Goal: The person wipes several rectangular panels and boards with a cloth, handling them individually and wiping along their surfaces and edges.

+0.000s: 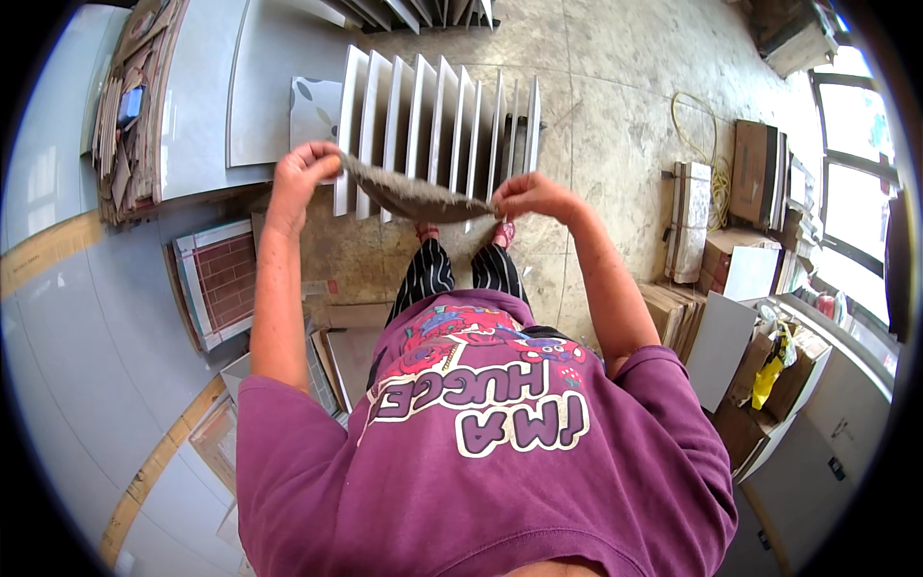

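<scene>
A grey-brown cloth [413, 197] with a frayed upper edge is stretched between my two hands, sagging in the middle. My left hand [310, 163] pinches one end of it, fingers closed. At the other end, my right hand [524, 195] grips the corner between thumb and fingers. Just beyond the cloth stands a row of upright pale panels [423, 120], spaced apart like slats in a rack. The cloth hangs in front of their near edges and partly hides them. I cannot tell whether it touches them.
Flattened cardboard [144, 115] lies stacked on large grey slabs [202, 87] at the left. A brick-patterned tile sample [231, 279] leans below. On the right are cardboard boxes [755, 173], a coiled yellow hose [719, 192] and a yellow bag [767, 380]. More upright panels [423, 12] stand far ahead.
</scene>
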Demonstrator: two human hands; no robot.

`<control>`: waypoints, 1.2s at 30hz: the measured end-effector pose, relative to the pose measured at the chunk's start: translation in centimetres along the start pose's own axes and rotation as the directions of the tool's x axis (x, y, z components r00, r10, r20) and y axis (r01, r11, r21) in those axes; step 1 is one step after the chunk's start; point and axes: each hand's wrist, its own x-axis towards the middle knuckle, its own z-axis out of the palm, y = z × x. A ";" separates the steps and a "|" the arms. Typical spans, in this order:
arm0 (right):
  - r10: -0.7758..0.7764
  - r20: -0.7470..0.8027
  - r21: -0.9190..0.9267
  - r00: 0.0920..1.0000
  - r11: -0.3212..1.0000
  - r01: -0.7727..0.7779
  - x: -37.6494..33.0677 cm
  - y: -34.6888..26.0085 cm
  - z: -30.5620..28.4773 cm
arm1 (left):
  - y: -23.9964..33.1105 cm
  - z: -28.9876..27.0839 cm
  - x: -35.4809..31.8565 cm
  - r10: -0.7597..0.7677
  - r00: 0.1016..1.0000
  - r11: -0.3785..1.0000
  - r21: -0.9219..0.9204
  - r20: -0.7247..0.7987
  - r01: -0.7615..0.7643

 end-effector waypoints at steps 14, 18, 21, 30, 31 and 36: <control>-0.302 -0.630 0.068 0.716 0.897 0.437 12.8 -6.4 0.8 | -0.2 -7.3 11.9 0.138 0.947 0.987 -0.036 -0.292 -0.154; -0.208 -0.619 -0.062 0.758 0.974 0.216 16.1 -3.3 2.1 | -7.0 -9.1 11.9 -0.029 0.939 0.999 -0.022 -0.343 0.022; -0.125 -0.558 -0.198 0.820 0.980 0.014 16.0 -0.9 4.0 | -12.6 -10.5 9.5 -0.134 0.921 0.986 0.047 -0.367 0.162; 0.099 -0.107 -0.322 0.989 0.938 -0.129 9.4 5.8 8.5 | -23.2 -8.2 -6.7 -0.396 0.872 0.901 0.060 -0.288 0.429; 0.117 -0.059 -0.327 0.991 0.936 -0.130 8.7 6.7 8.3 | -23.1 -7.1 -8.0 -0.456 0.850 0.869 0.075 -0.264 0.490; 0.301 -0.003 -0.325 0.954 0.902 -0.285 4.3 8.9 5.5 | -24.1 -2.3 -12.0 -0.503 0.839 0.844 0.093 -0.209 0.529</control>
